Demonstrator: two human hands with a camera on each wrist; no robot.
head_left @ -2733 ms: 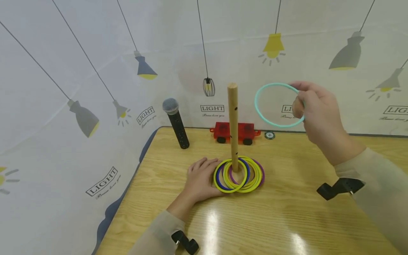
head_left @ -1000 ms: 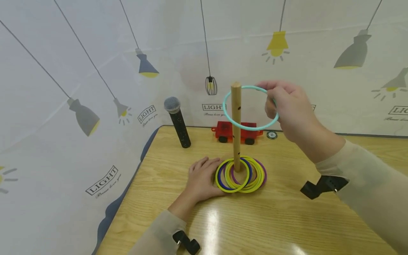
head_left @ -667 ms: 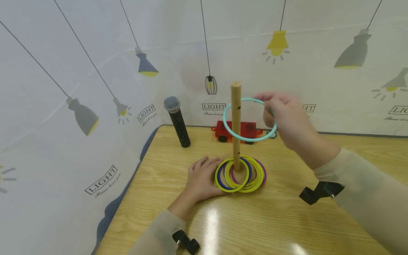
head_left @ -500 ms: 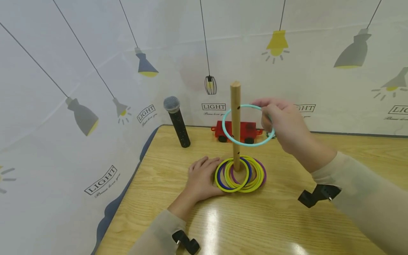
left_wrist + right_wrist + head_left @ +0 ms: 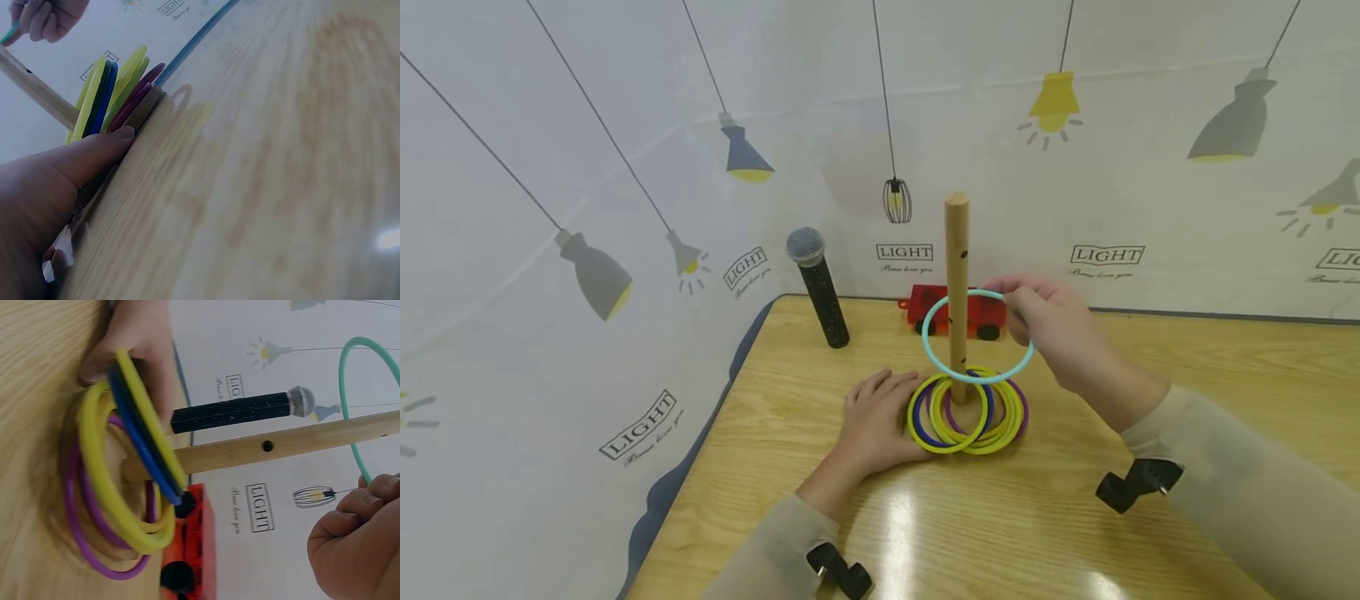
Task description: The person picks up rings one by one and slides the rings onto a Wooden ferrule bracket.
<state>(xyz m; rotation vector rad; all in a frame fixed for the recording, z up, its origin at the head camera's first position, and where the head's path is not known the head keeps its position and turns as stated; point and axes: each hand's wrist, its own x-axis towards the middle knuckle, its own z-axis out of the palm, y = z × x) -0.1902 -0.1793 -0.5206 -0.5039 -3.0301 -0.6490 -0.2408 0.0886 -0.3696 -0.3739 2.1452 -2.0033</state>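
My right hand pinches a thin turquoise ring between thumb and fingers at its right side. The ring encircles the upright wooden peg, tilted, at the peg's lower half and above the stacked rings. Several yellow, blue and purple rings lie loosely around the peg's foot. My left hand grips the round wooden base from the left, its thumb along the front edge. The left wrist view shows that thumb pressed against the base, under the rings; most of the other fingers are hidden there.
A black microphone with a grey mesh head stands upright behind my left hand. Behind the peg, a red toy wagon with black wheels sits near the wall. The wooden table meets a lamp-patterned wall covering at the back and left.
My right hand has carried the turquoise ring left over the peg's top, then down along it. The left hand and the stacked rings stay in place.
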